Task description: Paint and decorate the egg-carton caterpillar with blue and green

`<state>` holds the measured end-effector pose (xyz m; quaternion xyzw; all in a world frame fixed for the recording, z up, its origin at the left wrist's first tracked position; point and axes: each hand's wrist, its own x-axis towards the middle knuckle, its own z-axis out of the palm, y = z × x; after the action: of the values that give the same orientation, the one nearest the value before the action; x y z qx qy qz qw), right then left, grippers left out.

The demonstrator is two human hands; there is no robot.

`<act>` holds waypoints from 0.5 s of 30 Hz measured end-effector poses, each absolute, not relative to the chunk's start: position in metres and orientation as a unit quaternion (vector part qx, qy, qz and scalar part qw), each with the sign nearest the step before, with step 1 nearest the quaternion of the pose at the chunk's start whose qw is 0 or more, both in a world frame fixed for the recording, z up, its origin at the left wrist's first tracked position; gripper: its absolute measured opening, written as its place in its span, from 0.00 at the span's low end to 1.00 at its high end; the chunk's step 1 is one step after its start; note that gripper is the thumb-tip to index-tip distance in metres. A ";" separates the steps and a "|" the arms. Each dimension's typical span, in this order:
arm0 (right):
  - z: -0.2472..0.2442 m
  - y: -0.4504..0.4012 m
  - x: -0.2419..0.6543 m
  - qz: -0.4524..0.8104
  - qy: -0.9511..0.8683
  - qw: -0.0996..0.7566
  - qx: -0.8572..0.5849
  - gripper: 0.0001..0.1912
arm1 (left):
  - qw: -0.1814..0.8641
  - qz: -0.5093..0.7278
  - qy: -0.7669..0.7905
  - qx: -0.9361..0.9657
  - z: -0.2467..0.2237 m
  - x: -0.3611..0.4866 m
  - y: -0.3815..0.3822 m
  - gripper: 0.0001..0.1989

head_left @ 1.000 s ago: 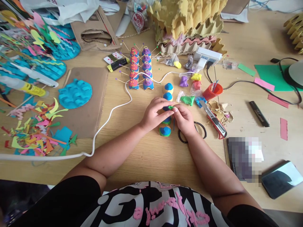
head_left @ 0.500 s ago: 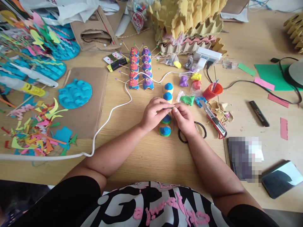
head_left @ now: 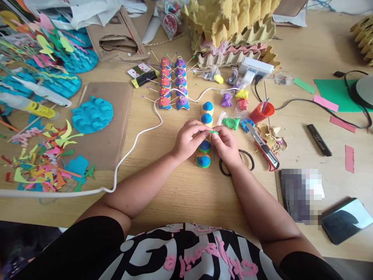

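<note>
Between my fingertips is a small piece of green modelling clay [head_left: 214, 132]. My left hand [head_left: 190, 140] pinches it from the left, and my right hand [head_left: 225, 144] pinches it from the right. Both hands hover over a row of egg-carton cups topped with blue clay, and they hide the middle of it. The front cup [head_left: 203, 160] has a green lower edge; a yellowish cup [head_left: 207, 108] stands at the far end. Past my right hand lies a bag of green clay [head_left: 231, 123], with blue clay [head_left: 247, 125] beside it.
Two rows of decorated red cups [head_left: 164, 81] and purple cups [head_left: 181, 81] stand further back. A white cable [head_left: 136, 140] crosses the table. At right lie scissors [head_left: 247, 153], a box cutter [head_left: 265, 149] and an orange cup [head_left: 262, 112]. Egg trays [head_left: 230, 23] are stacked behind.
More of the green clay shows between my fingertips now. My hands have barely shifted, and the other things stay where they were.
</note>
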<state>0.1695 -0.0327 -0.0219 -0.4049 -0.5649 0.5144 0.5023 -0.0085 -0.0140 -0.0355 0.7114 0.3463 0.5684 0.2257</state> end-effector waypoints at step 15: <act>-0.013 -0.034 0.170 0.471 -0.546 0.524 -0.453 0.36 | 0.287 0.591 0.383 0.649 -0.033 -0.010 -0.018 0.15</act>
<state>0.1704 -0.0341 -0.0131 -0.4532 -0.5465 0.4705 0.5240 -0.0099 -0.0179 -0.0332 0.6489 0.3832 0.5912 0.2875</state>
